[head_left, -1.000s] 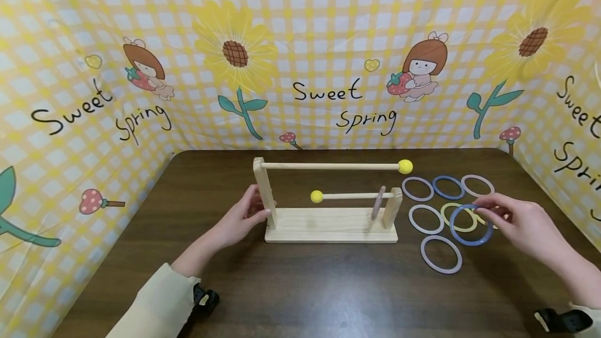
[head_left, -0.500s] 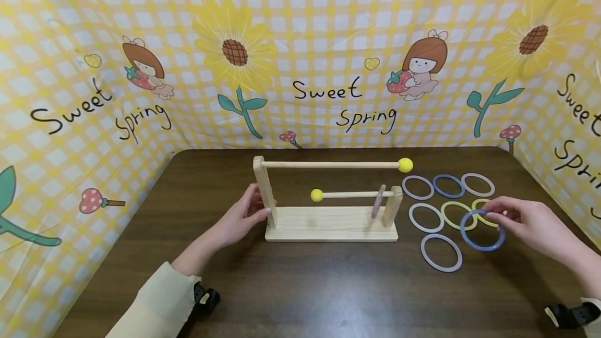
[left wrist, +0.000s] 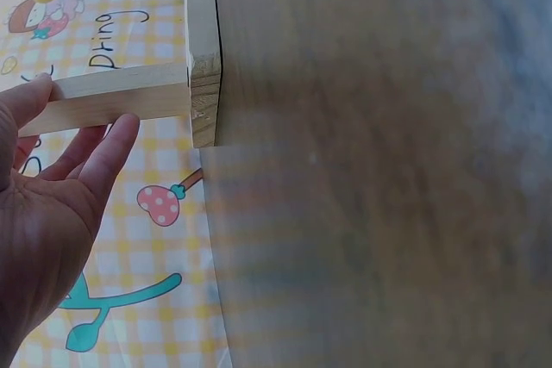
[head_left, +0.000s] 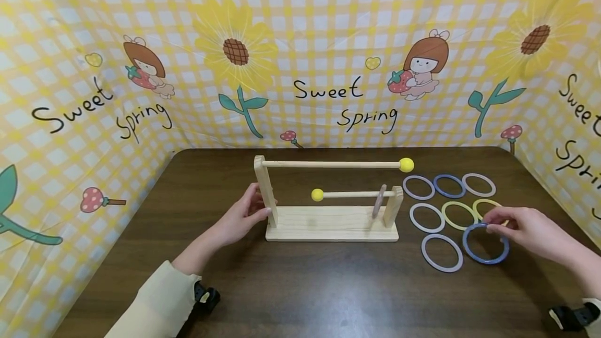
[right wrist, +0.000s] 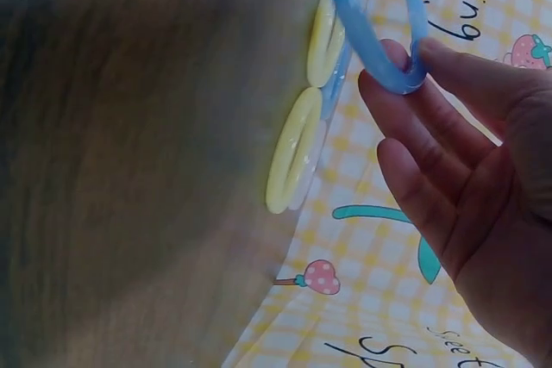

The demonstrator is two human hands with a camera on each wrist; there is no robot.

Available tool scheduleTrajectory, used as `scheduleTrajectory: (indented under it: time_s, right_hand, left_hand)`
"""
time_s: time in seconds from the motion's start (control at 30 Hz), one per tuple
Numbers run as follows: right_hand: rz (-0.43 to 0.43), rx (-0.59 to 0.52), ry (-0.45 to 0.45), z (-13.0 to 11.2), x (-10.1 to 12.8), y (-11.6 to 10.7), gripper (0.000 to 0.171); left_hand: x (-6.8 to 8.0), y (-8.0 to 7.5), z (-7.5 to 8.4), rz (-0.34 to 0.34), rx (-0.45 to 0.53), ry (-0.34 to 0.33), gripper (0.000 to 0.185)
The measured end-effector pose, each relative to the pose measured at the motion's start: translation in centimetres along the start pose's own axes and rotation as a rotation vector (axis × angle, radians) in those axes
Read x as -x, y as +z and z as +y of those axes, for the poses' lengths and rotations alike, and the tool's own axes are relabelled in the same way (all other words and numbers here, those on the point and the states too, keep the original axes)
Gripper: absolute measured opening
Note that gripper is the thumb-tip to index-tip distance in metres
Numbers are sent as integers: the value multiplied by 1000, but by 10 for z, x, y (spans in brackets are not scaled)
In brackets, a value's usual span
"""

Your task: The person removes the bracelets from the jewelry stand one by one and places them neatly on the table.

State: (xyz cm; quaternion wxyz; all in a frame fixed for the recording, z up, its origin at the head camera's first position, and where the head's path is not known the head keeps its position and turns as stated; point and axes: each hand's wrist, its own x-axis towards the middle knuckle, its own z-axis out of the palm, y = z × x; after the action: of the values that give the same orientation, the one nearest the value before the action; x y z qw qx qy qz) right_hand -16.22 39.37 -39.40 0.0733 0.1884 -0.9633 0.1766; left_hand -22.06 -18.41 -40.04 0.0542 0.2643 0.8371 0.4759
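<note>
A wooden stand (head_left: 324, 223) has two posts, each bearing a horizontal rod with a yellow ball at its end. My left hand (head_left: 241, 215) holds the tall left post (left wrist: 121, 108), thumb on one side and fingertips on the other. Around the lower rod (head_left: 347, 195) hangs a pale purple ring (head_left: 377, 207), close to the right post. My right hand (head_left: 540, 233) pinches a blue ring (right wrist: 358, 28) between thumb and index finger. That ring is at or just above the table, in front of the yellow rings; whether it touches is hard to tell.
Several rings lie flat right of the stand: two yellow rings (head_left: 443, 214), a blue ring (head_left: 434, 184) behind them, and pale purple or whitish ones, including a lilac ring (head_left: 423, 248) nearest the front. A checked cloth (head_left: 328, 30) rises behind the dark table (head_left: 300, 286).
My right hand has moved right and toward the front, lowering the blue ring off the yellow rings and tilting it flatter. The left hand keeps its hold on the post.
</note>
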Motion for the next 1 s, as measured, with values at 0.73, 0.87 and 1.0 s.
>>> scheduleTrajectory:
  time_s: [0.73,0.87,1.0]
  right_hand:
    - [-108,-50,-57,18,-11,19,20]
    - [-147,-12,10,15,-13,19,18]
    - [-152,-2,31,11,-15,20,17]
  left_hand:
    - [0,1,-1,-1,9,0,44]
    - [0,0,-1,-1,11,4,43]
    - [0,0,-1,-2,15,8,44]
